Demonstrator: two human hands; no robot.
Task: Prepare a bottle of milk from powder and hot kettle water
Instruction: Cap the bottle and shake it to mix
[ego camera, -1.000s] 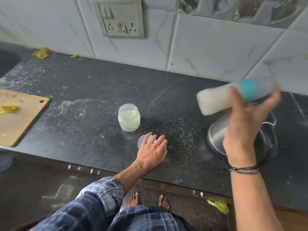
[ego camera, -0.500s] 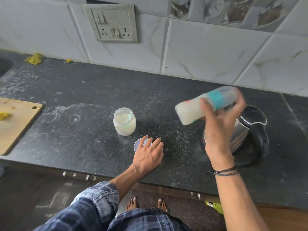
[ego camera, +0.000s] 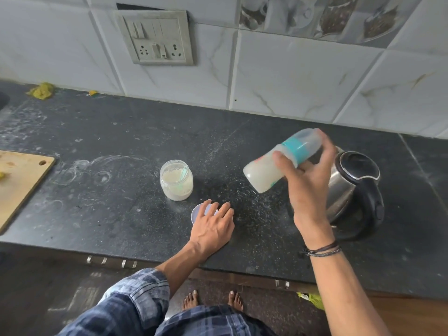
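My right hand [ego camera: 308,187] grips a baby bottle [ego camera: 264,168] with a teal collar and clear cap, held on its side above the counter, base toward the left. White milk fills its lower part. Just behind my hand stands a steel kettle [ego camera: 358,190] with a black lid and handle. An open glass jar of milk powder [ego camera: 176,180] with a pale green scoop inside stands on the dark counter [ego camera: 121,166]. My left hand [ego camera: 213,224] lies flat on the counter, its fingers resting over the jar's pale lid [ego camera: 197,212].
A wooden cutting board [ego camera: 19,180] with yellow scraps lies at the left. White powder dusts the counter around the jar. A switch and socket panel [ego camera: 157,40] sits on the tiled wall. Yellow scraps [ego camera: 42,90] lie by the wall. My bare feet show below the counter edge.
My right hand has brought the bottle down and to the left, closer to the counter, keeping it on its side. The left hand has stayed on the lid.
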